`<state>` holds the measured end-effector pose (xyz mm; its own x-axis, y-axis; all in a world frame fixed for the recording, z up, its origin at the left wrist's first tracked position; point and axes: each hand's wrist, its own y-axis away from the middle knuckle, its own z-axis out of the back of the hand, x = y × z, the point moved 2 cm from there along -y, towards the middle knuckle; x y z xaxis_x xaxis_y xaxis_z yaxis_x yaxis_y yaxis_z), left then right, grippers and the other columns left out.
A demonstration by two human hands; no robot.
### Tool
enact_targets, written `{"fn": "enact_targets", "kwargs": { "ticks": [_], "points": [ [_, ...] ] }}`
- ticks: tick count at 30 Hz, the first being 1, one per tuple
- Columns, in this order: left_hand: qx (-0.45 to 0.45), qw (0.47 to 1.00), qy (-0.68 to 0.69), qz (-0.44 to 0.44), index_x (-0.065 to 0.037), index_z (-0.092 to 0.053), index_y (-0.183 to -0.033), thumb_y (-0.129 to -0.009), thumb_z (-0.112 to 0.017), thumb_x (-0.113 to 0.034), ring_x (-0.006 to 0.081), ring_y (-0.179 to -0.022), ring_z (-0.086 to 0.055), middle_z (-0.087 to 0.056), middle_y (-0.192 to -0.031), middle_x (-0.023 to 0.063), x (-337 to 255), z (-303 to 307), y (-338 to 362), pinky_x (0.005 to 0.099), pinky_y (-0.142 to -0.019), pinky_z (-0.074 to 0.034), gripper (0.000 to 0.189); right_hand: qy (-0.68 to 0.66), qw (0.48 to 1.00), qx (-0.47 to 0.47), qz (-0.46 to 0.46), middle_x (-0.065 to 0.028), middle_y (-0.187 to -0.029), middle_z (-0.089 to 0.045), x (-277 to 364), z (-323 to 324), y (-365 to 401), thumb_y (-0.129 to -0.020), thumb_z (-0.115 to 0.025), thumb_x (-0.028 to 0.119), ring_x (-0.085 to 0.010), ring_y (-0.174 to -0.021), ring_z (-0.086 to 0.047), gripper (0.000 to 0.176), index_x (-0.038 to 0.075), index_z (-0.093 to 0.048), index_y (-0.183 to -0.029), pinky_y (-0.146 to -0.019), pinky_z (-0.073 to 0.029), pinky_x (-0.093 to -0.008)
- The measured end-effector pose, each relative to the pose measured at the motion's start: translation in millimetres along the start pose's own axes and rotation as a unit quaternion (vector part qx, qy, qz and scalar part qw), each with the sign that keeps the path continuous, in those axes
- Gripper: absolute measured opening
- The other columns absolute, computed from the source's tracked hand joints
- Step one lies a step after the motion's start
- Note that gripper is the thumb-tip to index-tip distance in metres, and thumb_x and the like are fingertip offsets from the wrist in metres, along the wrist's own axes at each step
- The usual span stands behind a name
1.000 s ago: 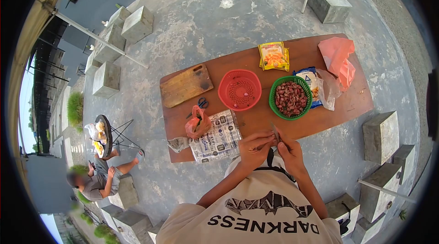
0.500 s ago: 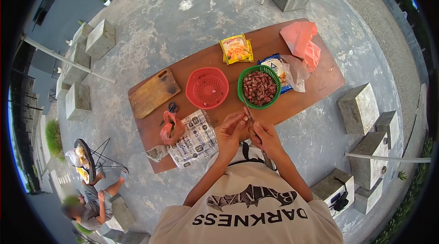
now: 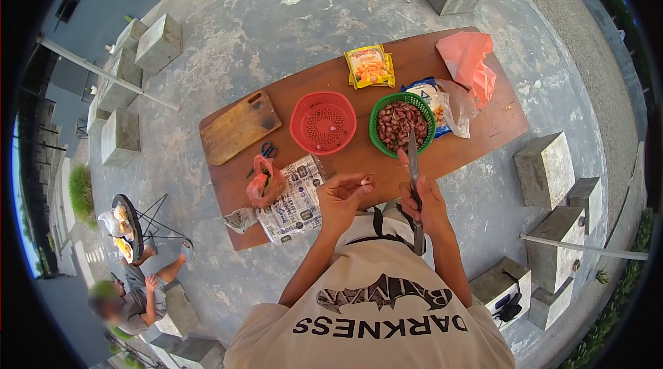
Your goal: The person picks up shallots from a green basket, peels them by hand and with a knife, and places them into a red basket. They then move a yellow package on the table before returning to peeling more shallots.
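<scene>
The right hand (image 3: 429,210) closes its grip around a knife (image 3: 414,167), blade directed away from the body; the left hand (image 3: 338,197) pinches a small bulb (image 3: 366,181). Beyond, on the bench (image 3: 381,167), a green basket (image 3: 374,124) of reddish bulbs (image 3: 398,124) stands beside a red basket (image 3: 301,127). Yellow packets (image 3: 371,68) lie farther off.

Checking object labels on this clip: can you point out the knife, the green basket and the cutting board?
Knife (image 3: 413,163): head view, on the blade.
Green basket (image 3: 373,124): head view, on the rim.
Cutting board (image 3: 238,128): head view, mid-surface.
</scene>
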<state>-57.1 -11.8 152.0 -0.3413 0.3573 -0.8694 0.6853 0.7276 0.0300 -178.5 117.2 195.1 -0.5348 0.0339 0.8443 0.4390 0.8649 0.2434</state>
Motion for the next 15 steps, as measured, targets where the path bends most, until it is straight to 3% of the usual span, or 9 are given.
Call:
{"fn": "enact_targets", "kwargs": {
  "ticks": [5,7,8,10,11,13,15],
  "points": [
    [0.028,0.997,-0.034,-0.057,0.005,-0.063,-0.101,-0.082,-0.062,0.008,0.0212,-0.091,-0.064,-0.065,-0.095,0.0150,-13.0,4.7,3.6,0.0340,-0.081,-0.055,0.019,0.129,0.988,0.077,0.034,0.0027,-0.060,-0.035,3.2,-20.9,4.7,-0.099,-0.040,0.027,-0.0079,-0.053,-0.032,0.058,0.009,-0.015,-0.149,-0.050,-0.029,-0.0219],
    [0.027,0.997,-0.037,-0.055,0.006,-0.063,-0.101,-0.079,-0.062,0.012,0.0222,-0.090,-0.066,-0.066,-0.097,0.0158,-17.7,6.2,6.7,0.0353,-0.085,-0.055,0.023,0.309,0.944,0.107,0.028,-0.0074,-0.071,-0.052,8.3,-27.6,4.2,-0.095,-0.046,0.018,-0.0142,-0.058,-0.038,0.064,0.010,-0.013,-0.149,-0.059,-0.037,-0.0271],
    [0.026,0.997,-0.038,-0.056,0.006,-0.063,-0.101,-0.079,-0.062,0.012,0.0222,-0.090,-0.066,-0.066,-0.097,0.0158,-19.8,6.8,8.9,0.0353,-0.085,-0.055,0.023,0.309,0.944,0.109,0.028,-0.0074,-0.071,-0.052,11.4,-32.9,3.6,-0.095,-0.046,0.018,-0.0142,-0.058,-0.038,0.064,0.010,-0.013,-0.149,-0.059,-0.037,-0.0271],
    [-0.003,1.000,-0.008,0.005,0.005,-0.064,-0.099,-0.078,-0.063,0.013,0.0206,-0.086,-0.066,-0.066,-0.095,0.0140,-21.3,9.0,14.4,0.0330,-0.081,-0.056,0.022,0.381,0.916,0.117,0.056,-0.0167,-0.098,-0.062,14.5,-44.3,3.2,-0.091,-0.050,0.014,-0.0245,-0.069,-0.052,0.065,0.010,-0.018,-0.148,-0.075,-0.044,-0.0322],
    [-0.005,1.000,-0.008,0.005,0.005,-0.064,-0.099,-0.078,-0.063,0.013,0.0206,-0.086,-0.066,-0.066,-0.095,0.0140,-23.2,7.8,15.5,0.0330,-0.081,-0.056,0.022,0.380,0.916,0.118,0.055,-0.0167,-0.098,-0.062,12.1,-44.4,3.4,-0.091,-0.050,0.014,-0.0245,-0.069,-0.052,0.065,0.010,-0.018,-0.148,-0.075,-0.044,-0.0322],
    [-0.016,1.000,-0.007,-0.010,0.002,-0.066,-0.092,-0.079,-0.068,0.005,0.0152,-0.077,-0.065,-0.067,-0.085,0.0083,-26.5,5.5,15.5,0.0269,-0.071,-0.054,0.014,0.408,0.898,0.133,0.100,-0.0181,-0.121,-0.057,7.8,-44.8,3.2,-0.091,-0.049,0.013,-0.0340,-0.090,-0.057,0.061,0.010,-0.024,-0.146,-0.090,-0.041,-0.0358],
    [-0.010,1.000,-0.020,-0.022,0.005,-0.066,-0.093,-0.078,-0.066,0.009,0.0174,-0.080,-0.066,-0.067,-0.088,0.0112,-25.7,10.7,16.4,0.0286,-0.073,-0.055,0.016,0.406,0.898,0.135,0.101,-0.0185,-0.120,-0.057,8.5,-47.0,3.3,-0.091,-0.049,0.013,-0.0357,-0.097,-0.056,0.060,0.010,-0.026,-0.146,-0.092,-0.040,-0.0365]
  ]
}}
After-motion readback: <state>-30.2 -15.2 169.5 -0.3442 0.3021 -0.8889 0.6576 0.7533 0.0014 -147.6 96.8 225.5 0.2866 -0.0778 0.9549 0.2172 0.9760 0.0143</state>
